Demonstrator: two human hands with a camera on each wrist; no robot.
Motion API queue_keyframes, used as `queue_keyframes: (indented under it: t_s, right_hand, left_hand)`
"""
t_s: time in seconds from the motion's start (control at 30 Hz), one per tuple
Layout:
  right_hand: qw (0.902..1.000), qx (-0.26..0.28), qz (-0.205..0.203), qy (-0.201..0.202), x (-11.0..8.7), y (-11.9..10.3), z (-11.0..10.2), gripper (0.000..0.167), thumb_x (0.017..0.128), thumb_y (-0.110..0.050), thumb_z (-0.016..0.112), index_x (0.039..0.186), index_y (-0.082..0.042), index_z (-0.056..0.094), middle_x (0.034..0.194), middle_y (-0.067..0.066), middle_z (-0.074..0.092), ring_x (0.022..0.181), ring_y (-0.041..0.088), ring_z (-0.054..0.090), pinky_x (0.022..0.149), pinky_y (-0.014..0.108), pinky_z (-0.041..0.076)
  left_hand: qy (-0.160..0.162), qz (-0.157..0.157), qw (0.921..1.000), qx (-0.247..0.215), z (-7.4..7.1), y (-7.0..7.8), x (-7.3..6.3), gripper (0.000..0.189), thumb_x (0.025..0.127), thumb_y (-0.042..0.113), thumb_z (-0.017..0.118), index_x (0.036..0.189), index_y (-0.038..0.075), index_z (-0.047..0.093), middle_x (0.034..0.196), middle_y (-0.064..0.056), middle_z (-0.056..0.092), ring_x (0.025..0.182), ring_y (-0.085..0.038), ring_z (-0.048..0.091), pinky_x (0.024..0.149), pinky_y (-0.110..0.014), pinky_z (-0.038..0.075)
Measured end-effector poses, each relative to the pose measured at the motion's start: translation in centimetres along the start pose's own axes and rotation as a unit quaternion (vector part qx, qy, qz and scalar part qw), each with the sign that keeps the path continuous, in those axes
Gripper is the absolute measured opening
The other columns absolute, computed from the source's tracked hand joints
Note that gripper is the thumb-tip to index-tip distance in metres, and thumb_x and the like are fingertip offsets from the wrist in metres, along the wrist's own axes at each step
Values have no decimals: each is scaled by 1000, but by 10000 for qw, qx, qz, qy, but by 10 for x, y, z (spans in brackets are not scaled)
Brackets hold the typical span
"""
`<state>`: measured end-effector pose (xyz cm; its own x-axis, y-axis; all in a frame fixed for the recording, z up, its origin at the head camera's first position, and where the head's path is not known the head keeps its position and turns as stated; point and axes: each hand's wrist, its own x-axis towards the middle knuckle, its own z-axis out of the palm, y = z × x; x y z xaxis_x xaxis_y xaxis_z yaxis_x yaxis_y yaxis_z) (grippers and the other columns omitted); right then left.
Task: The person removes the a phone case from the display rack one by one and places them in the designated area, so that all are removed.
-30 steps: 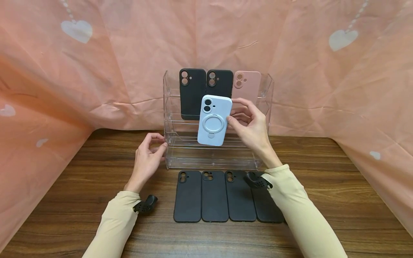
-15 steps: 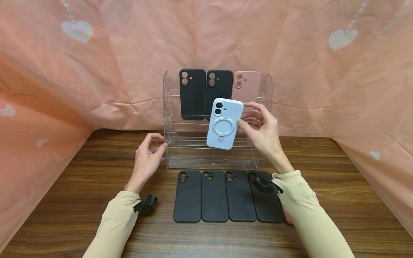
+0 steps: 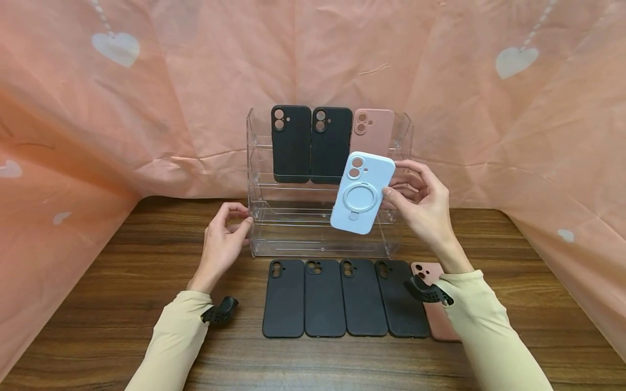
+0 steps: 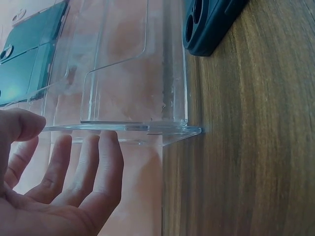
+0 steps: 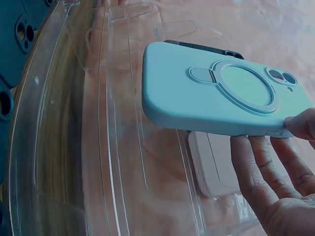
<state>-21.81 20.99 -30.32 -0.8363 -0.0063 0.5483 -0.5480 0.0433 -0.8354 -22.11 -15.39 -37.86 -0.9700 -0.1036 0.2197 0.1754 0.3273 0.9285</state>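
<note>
Upright on the table stands a clear tiered display rack. My left hand holds its left side panel, thumb on one face and fingers on the other in the left wrist view. My right hand pinches a light-coloured phone case by its right edge. That case has a ring stand on its back and hangs tilted in front of the rack. Two black phone cases and a pink phone case lean on the rack's top tier; the held case overlaps the pink one's lower part.
On the wooden table, several black phone cases lie in a row before the rack. A pink phone case ends the row, partly under my right sleeve. Pink cloth surrounds the table's back and sides.
My right hand has carried the light case rightward and slightly down, tilting it more, so the second black case shows more fully. The pink case on the table has come into sight. My left hand stays put.
</note>
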Motion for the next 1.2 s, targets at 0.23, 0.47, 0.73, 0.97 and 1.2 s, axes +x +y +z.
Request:
queue_keyframes:
  t_s: [0.23,0.47,0.73,0.97,1.2]
  right_hand:
    - [9993,366,66,45,-8,-2,-17,53,85,19,69,132,-2,59,95,6,73,79,15,76,68,35,66]
    - [9980,626,34,-57,-15,-2,-35,54,86,21,66,134,0,56,97,8,72,82,15,77,68,35,65]
    - [9945,1046,34,10,-25,-4,-57,54,86,25,61,135,5,53,98,11,71,81,18,77,66,38,65]
    - [9905,1368,104,103,-35,-4,-80,54,87,28,56,136,7,52,98,13,72,80,21,78,65,40,65]
    - [9856,1673,108,228,-44,-3,-100,55,86,32,52,135,9,50,98,15,72,79,24,78,64,41,65]
  left_hand:
    - [20,16,10000,36,0,0,-1,21,99,16,65,118,11,58,122,-15,70,103,-35,75,68,-33,66]
    - [33,47,10000,44,-1,0,0,21,99,16,65,118,11,59,122,-14,70,102,-33,76,68,-33,66]
    - [16,13,10000,-18,-1,0,-1,22,99,17,66,118,10,58,121,-15,69,102,-34,75,71,-41,66]
    - [37,1,10000,-10,-1,0,0,22,99,17,66,117,10,57,122,-14,69,103,-34,75,72,-42,66]
    - [18,1,10000,-12,-1,-1,0,22,99,17,66,118,10,57,122,-14,70,103,-34,75,73,-45,66]
